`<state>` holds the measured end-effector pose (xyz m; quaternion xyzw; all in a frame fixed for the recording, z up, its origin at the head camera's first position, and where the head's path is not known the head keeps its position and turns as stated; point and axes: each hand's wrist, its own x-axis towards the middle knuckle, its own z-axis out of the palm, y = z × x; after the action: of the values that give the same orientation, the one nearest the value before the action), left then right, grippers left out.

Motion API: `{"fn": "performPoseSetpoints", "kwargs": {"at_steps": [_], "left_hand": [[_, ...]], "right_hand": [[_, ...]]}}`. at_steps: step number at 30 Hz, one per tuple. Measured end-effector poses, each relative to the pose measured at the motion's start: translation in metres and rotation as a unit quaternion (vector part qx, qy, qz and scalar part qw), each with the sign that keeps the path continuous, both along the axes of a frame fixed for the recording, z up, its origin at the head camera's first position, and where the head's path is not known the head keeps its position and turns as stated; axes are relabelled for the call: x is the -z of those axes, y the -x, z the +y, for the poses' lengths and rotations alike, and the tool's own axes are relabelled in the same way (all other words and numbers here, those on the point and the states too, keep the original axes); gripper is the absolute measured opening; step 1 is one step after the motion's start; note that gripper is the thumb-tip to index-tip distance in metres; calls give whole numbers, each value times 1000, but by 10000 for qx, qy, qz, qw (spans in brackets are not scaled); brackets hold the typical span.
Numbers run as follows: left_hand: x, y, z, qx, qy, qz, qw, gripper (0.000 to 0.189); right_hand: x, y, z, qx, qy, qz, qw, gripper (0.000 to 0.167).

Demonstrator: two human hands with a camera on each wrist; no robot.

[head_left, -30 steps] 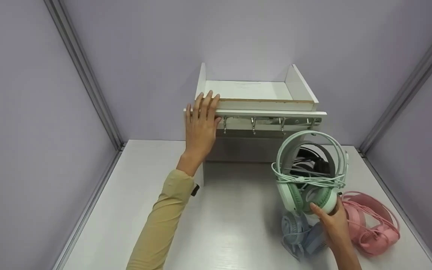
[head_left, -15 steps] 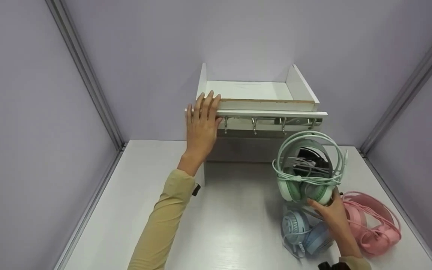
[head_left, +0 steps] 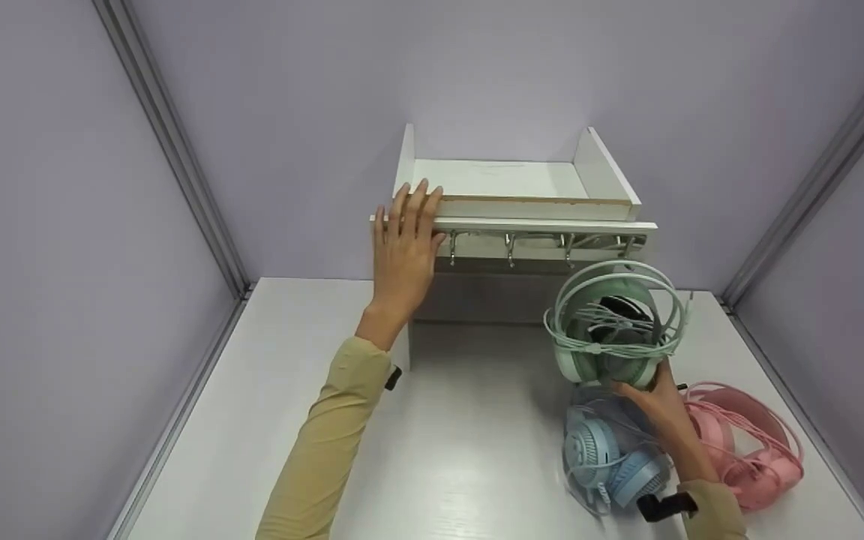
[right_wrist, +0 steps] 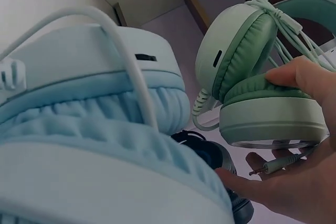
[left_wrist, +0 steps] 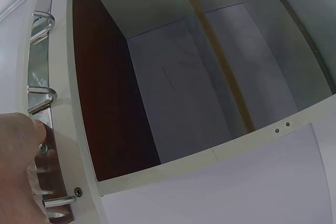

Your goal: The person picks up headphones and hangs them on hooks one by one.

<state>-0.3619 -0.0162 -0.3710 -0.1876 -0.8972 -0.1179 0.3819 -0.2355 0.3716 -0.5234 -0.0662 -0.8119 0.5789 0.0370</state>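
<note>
Pale lilac walls (head_left: 289,135) with grey corner posts (head_left: 169,150) at left and right enclose a white table (head_left: 297,322). At the far side of the table stands a white shelf unit (head_left: 537,210), its upper tray bounded by upright side panels. Metal hooks (head_left: 510,250) are mounted in a row along its near edge.

Left hand (head_left: 403,262): placed at the left end of that near edge. Fingers are extended and slightly apart, lying over the edge; the thumb touches the hook rail (left_wrist: 39,69). Tan sleeve (head_left: 327,427) on the forearm.

Right hand (head_left: 653,401): clamped on the green headphones (head_left: 616,350), thumb on an ear cushion (right_wrist: 254,85), other fingers under that same cup. A loose plug (right_wrist: 275,164) hangs by these fingers. The green headphones are raised above the right part of the table, headband upward, cable bundled across the cups. They appear just below the right end of the hook row; contact with any hook cannot be determined.

Blue headphones (head_left: 592,454) lie nearer, at right. Pink headphones (head_left: 762,476) lie farther right, beyond the right forearm. Dark headphones (right_wrist: 212,153) are partly hidden behind the green pair.
</note>
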Motion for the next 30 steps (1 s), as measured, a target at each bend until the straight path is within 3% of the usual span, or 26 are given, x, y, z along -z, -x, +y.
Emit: {"fn": "performPoseSetpoints", "kwargs": {"at_steps": [7, 14, 18, 23, 30], "left_hand": [[0, 0, 0, 70, -47, 21, 10000, 57], [-1, -2, 1, 32, -64, -119, 9999, 58], [-1, -3, 2, 61, -33, -146, 9999, 59], [0, -1, 0, 27, -29, -83, 10000, 59], [1, 0, -2, 22, -29, 30, 10000, 60]], "right_hand": [[0, -2, -1, 324, -183, 479, 9982, 94], [-1, -18, 1, 341, -279, 688, 9967, 91], [-1, -33, -1, 891, -251, 825, 9923, 78], [-3, -51, -4, 1739, -278, 987, 9794, 54], [-6, -67, -3, 2057, -666, 1190, 9691, 33]]}}
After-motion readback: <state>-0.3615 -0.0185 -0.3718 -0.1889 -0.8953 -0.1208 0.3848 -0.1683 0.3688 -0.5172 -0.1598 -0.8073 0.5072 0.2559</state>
